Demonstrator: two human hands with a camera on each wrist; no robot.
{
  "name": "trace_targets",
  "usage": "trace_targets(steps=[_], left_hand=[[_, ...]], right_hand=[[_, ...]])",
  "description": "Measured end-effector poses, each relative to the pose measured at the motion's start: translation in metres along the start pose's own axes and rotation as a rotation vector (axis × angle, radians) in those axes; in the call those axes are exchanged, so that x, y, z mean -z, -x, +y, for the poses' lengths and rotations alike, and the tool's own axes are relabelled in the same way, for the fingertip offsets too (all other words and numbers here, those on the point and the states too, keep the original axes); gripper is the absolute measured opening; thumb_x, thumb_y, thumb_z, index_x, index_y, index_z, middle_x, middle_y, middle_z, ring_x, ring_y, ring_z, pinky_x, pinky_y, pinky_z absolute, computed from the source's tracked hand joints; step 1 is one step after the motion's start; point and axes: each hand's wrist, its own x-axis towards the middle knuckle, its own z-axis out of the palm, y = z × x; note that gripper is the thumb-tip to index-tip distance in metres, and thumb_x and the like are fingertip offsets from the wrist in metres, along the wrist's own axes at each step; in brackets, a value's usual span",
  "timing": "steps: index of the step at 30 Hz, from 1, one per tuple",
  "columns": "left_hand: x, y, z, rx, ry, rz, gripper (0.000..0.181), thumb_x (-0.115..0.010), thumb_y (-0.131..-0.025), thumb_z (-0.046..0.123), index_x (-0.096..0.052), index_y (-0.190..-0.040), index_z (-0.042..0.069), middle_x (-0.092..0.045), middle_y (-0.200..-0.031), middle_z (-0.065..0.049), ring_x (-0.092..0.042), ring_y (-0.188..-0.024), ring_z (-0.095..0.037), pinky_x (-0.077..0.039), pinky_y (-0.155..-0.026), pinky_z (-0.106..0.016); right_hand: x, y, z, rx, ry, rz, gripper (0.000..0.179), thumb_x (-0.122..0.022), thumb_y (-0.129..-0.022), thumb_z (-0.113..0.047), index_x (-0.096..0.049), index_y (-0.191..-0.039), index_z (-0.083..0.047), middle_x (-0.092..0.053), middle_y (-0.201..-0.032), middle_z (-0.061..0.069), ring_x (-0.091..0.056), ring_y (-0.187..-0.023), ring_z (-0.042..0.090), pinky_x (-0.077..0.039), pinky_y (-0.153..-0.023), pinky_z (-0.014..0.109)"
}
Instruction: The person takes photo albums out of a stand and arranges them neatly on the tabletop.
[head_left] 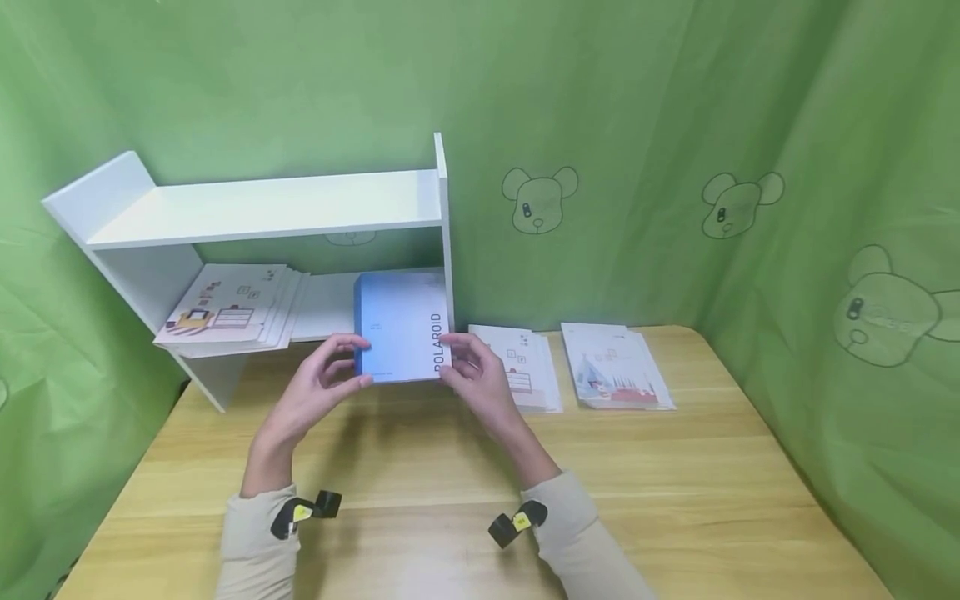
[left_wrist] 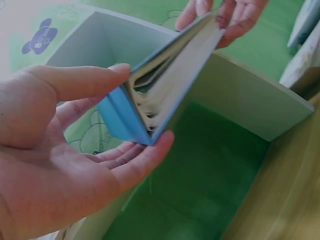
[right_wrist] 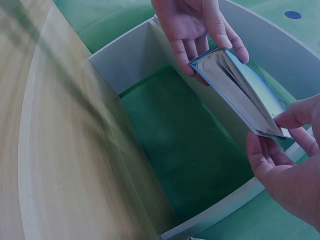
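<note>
Both hands hold a blue photo album (head_left: 401, 329) marked POLAROID, at the right end of the lower shelf (head_left: 324, 307). My left hand (head_left: 324, 379) grips its spine side, thumb on the cover and fingers beneath. Its opposite edge is pinched by my right hand (head_left: 480, 379), close to the shelf's right side panel. In the left wrist view the album (left_wrist: 167, 82) stands slightly fanned, its pale pages showing between the covers. The right wrist view shows the same album (right_wrist: 240, 87) from its page edge, a hand at each end.
A stack of illustrated white booklets (head_left: 225, 308) lies at the left of the lower shelf. Right of the white shelf unit (head_left: 262, 204), more booklets (head_left: 618, 367) lie on the wooden table (head_left: 675, 500). A green curtain (head_left: 637, 100) hangs behind.
</note>
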Motion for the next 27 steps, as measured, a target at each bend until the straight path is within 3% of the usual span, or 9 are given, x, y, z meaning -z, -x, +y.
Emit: trace_targets(steps=[5, 12, 20, 27], left_hand=[[-0.002, 0.001, -0.004, -0.005, 0.012, 0.005, 0.052, -0.073, -0.094, 0.004, -0.051, -0.141, 0.009, -0.045, -0.146, -0.012, -0.049, -0.134, -0.039, -0.055, -0.101, -0.033], [-0.003, 0.005, -0.007, -0.024, -0.006, 0.018, 0.052, -0.071, -0.097, 0.007, -0.049, -0.143, 0.01, -0.045, -0.147, -0.013, -0.047, -0.135, -0.041, -0.047, -0.109, -0.053], [-0.004, 0.009, -0.011, -0.059, 0.021, 0.017, 0.05, -0.071, -0.095, 0.002, -0.05, -0.14, 0.007, -0.047, -0.143, -0.016, -0.049, -0.132, -0.041, -0.054, -0.101, -0.028], [-0.006, 0.011, -0.013, -0.077, 0.057, 0.019, 0.05, -0.07, -0.094, -0.002, -0.049, -0.139, 0.003, -0.046, -0.143, -0.018, -0.05, -0.13, -0.042, -0.053, -0.102, -0.027]], right_hand=[[0.001, 0.001, 0.0, 0.0, 0.005, -0.006, 0.044, -0.065, -0.091, 0.01, -0.059, -0.132, -0.002, -0.056, -0.139, 0.015, -0.06, -0.121, 0.038, -0.06, -0.094, 0.036], [0.001, 0.004, 0.001, -0.001, 0.023, -0.011, 0.047, -0.066, -0.089, 0.011, -0.059, -0.133, -0.003, -0.056, -0.139, 0.013, -0.061, -0.119, 0.036, -0.061, -0.094, 0.035], [0.0, 0.007, 0.001, -0.005, 0.048, -0.012, 0.046, -0.067, -0.088, 0.011, -0.06, -0.132, -0.003, -0.056, -0.139, 0.014, -0.061, -0.12, 0.036, -0.059, -0.096, 0.033], [-0.001, 0.011, 0.001, -0.014, 0.041, -0.006, 0.046, -0.066, -0.088, 0.011, -0.06, -0.132, -0.002, -0.057, -0.137, 0.014, -0.062, -0.115, 0.034, -0.06, -0.094, 0.035]])
